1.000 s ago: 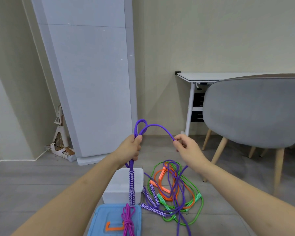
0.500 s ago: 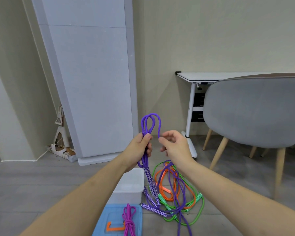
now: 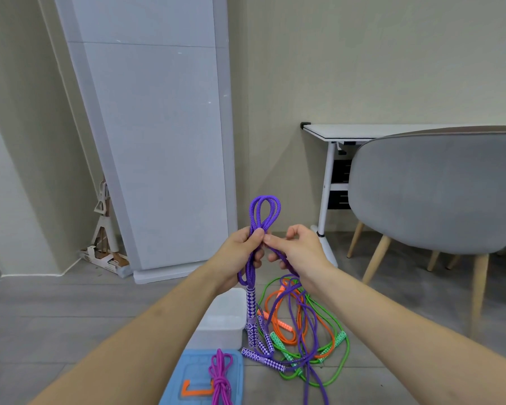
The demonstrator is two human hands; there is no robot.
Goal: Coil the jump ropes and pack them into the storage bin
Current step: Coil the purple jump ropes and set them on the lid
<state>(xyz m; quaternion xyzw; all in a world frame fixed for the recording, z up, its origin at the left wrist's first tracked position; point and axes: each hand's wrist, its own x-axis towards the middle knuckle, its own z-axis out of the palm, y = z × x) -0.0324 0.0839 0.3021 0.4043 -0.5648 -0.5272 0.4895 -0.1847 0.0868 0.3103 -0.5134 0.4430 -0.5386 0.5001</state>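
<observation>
The left hand is gripping a bundle of purple rope loops, its handle hanging below. The right hand is pinching the rope's trailing strand just right of it. Below, the bin is sitting left of tangled ropes; a magenta coil is lying on the blue lid.

Grey chair on wooden legs sits right, in front of a white table. Big pale panel leans on the wall, with what looks like cardboard junk beside it.
</observation>
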